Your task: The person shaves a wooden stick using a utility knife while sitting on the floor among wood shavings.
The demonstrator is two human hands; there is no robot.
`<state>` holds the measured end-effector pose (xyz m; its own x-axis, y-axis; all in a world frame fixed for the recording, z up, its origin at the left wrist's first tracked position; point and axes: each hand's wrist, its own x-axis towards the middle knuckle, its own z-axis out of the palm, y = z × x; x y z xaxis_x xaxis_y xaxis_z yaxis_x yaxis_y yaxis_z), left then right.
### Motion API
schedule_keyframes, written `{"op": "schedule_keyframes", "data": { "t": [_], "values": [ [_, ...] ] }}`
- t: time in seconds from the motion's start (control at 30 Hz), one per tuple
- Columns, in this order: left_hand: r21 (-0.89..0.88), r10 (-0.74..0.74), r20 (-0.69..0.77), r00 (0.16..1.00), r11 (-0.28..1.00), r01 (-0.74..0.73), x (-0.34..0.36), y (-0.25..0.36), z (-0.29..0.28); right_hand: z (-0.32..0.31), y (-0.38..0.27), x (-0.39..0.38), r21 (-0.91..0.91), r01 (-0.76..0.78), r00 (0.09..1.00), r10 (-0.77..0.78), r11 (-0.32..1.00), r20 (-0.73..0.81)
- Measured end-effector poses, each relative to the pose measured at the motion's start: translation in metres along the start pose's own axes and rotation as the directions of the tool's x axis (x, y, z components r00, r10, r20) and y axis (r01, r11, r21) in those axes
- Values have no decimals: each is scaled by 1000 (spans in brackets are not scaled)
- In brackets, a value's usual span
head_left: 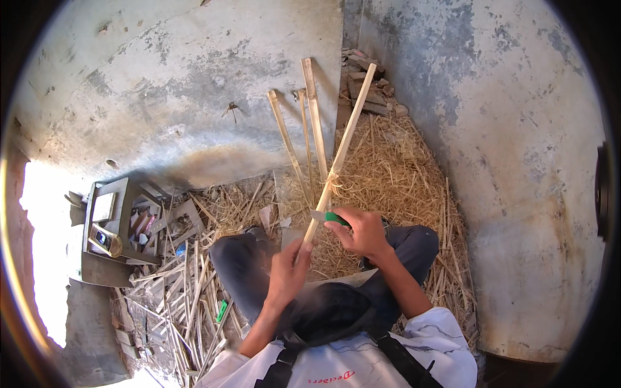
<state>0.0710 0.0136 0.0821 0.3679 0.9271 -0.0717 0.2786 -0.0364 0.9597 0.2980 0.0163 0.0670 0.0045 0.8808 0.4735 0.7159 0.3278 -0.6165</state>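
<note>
- Wooden strip (351, 132): slants in front of me above my lap, near end low, far end up toward the corner; pale curled shavings (334, 183) cling partway along it.
- My left hand (288, 273) grasps the strip's near end, fingers closed round it.
- My right hand (363, 234) is clenched on a green-handled knife (336, 218); its blade lies across the strip just above my left hand. Depth of cut: cannot tell.
- Writing: red lettering on the front of my white shirt (275, 370).
- Edges and room: left wall (162, 84) ends near the strip's far half; right wall (517, 161) rises well apart from my right elbow. Open air surrounds the strip's upper part.
- In the way: three wooden pieces (314, 107) stand beyond my hands by the left wall; my strip crosses in front of their lower part in view. Bricks (369, 94) are heaped in the corner.
- Around: straw-like shavings (394, 168) cover the floor ahead and right; loose sticks (187, 317) lie at left, a small green object (222, 310) among them. Wooden box (107, 266) stands near the bright opening (48, 252).
</note>
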Motion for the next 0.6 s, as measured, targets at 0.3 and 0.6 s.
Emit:
{"op": "schedule_keyframes", "data": {
  "t": [0.3, 0.6],
  "values": [
    [100, -54, 68, 996, 994, 47, -8, -11, -3, -3, 36, 17, -65, -120, 992, 118, 991, -40],
    [-206, -138, 158, 978, 964, 170, -1, -37, -8, 23, 20, -11, 61, -78, 995, 74, 995, 61]
  ]
}}
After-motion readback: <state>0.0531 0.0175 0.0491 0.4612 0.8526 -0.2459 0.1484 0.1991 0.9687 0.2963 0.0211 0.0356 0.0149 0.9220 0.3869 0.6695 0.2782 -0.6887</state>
